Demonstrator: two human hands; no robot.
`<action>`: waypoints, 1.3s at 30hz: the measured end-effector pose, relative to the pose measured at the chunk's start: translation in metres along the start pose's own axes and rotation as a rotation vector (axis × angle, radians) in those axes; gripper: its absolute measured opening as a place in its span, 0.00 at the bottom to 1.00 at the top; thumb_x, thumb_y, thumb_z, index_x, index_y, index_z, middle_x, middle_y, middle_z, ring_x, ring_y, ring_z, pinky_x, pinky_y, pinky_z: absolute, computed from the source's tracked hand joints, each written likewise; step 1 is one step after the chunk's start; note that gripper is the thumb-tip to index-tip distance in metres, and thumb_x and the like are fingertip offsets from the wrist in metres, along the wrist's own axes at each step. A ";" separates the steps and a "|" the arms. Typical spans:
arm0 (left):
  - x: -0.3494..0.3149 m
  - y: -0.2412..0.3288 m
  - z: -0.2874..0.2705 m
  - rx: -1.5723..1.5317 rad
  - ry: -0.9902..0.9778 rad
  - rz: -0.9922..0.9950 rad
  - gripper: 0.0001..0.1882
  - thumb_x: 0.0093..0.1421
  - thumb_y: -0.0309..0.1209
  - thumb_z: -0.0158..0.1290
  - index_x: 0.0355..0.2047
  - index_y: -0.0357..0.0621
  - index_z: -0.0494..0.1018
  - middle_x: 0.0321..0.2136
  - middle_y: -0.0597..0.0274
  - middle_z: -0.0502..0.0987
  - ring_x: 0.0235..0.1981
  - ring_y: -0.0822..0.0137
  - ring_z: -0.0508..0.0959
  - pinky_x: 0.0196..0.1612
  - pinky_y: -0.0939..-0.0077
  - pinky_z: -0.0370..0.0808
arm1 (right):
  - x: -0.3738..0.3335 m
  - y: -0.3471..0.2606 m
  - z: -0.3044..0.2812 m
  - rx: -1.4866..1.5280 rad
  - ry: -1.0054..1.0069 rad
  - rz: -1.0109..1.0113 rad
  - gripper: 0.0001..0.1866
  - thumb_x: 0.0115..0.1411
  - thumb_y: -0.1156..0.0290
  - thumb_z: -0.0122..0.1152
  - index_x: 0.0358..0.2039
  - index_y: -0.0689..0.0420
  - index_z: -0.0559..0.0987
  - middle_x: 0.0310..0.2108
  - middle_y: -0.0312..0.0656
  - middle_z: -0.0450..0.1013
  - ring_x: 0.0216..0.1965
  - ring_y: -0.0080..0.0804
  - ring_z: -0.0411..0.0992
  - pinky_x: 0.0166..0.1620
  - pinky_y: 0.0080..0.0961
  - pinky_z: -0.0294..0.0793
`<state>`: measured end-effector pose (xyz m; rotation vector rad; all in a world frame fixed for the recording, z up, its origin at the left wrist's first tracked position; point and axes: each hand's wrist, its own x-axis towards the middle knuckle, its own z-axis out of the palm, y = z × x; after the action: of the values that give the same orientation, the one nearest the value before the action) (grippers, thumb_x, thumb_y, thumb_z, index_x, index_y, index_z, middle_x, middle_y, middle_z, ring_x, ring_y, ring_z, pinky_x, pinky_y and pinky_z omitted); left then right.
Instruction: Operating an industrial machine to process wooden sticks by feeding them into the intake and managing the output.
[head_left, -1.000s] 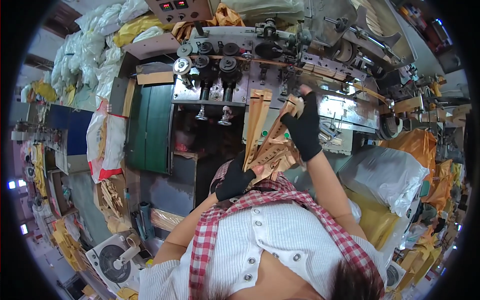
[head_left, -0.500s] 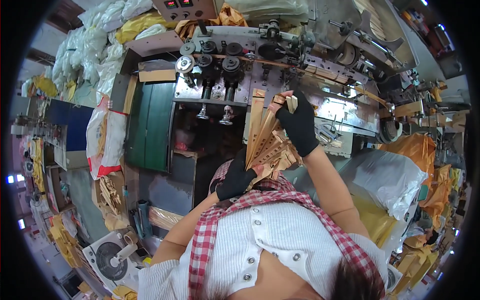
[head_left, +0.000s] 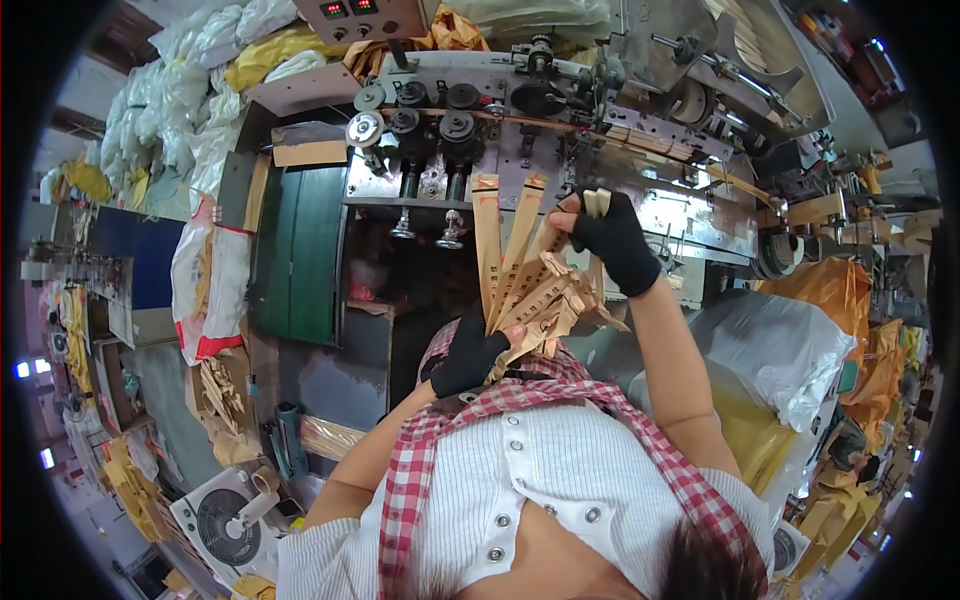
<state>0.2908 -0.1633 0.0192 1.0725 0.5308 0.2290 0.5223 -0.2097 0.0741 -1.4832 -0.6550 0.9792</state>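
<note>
A spread fan of long, narrow brown paper sleeves [head_left: 512, 262] with dark printing stands in front of my body. My left hand [head_left: 468, 358], in a black fingerless glove, is closed round their lower ends, thumb on top. Several sleeves at the right of the fan are crumpled or bent. Up and to the right, my right hand [head_left: 618, 243], gloved alike, is closed with thumb and fingertips together beside the fan's upper part. Pale wooden sticks [head_left: 597, 203] poke out above its fingers; the rest of them is mostly hidden by the hand.
Ahead is a metal machine with rollers [head_left: 457, 127] and knobs [head_left: 450, 232]. A control box [head_left: 365, 18] hangs above it. At left are a green panel [head_left: 297, 255] and a white-red bag [head_left: 212, 285]; at right, a clear plastic bag [head_left: 775, 345]. A fan [head_left: 222, 522] stands lower left.
My right hand has moved slightly right and down, away from the fan's top. The sleeves have spread wider and tilted left, two now standing clear. My left hand has barely moved.
</note>
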 end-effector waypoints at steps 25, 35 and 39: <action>-0.009 -0.007 -0.004 0.186 0.109 0.056 0.19 0.56 0.37 0.53 0.41 0.35 0.69 0.27 0.65 0.74 0.24 0.78 0.70 0.25 0.81 0.67 | -0.015 -0.013 0.030 -0.159 0.047 0.078 0.08 0.51 0.69 0.61 0.26 0.60 0.75 0.19 0.33 0.70 0.21 0.16 0.67 0.24 0.15 0.64; -0.012 -0.010 -0.002 0.296 0.091 0.139 0.17 0.57 0.35 0.52 0.41 0.34 0.69 0.30 0.58 0.75 0.31 0.70 0.74 0.33 0.75 0.70 | -0.007 0.032 0.030 -0.368 0.059 -0.325 0.06 0.50 0.70 0.60 0.27 0.59 0.74 0.21 0.32 0.69 0.24 0.14 0.67 0.28 0.16 0.67; -0.010 -0.048 -0.024 0.579 0.083 0.173 0.16 0.58 0.35 0.51 0.41 0.35 0.70 0.32 0.59 0.75 0.32 0.71 0.73 0.37 0.74 0.69 | -0.006 -0.015 0.029 -0.124 -0.253 0.219 0.11 0.54 0.61 0.60 0.27 0.56 0.76 0.20 0.29 0.67 0.21 0.15 0.62 0.25 0.14 0.62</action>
<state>0.2665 -0.1709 -0.0289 1.6810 0.5959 0.2805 0.4964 -0.1981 0.0913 -1.5776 -0.7565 1.3302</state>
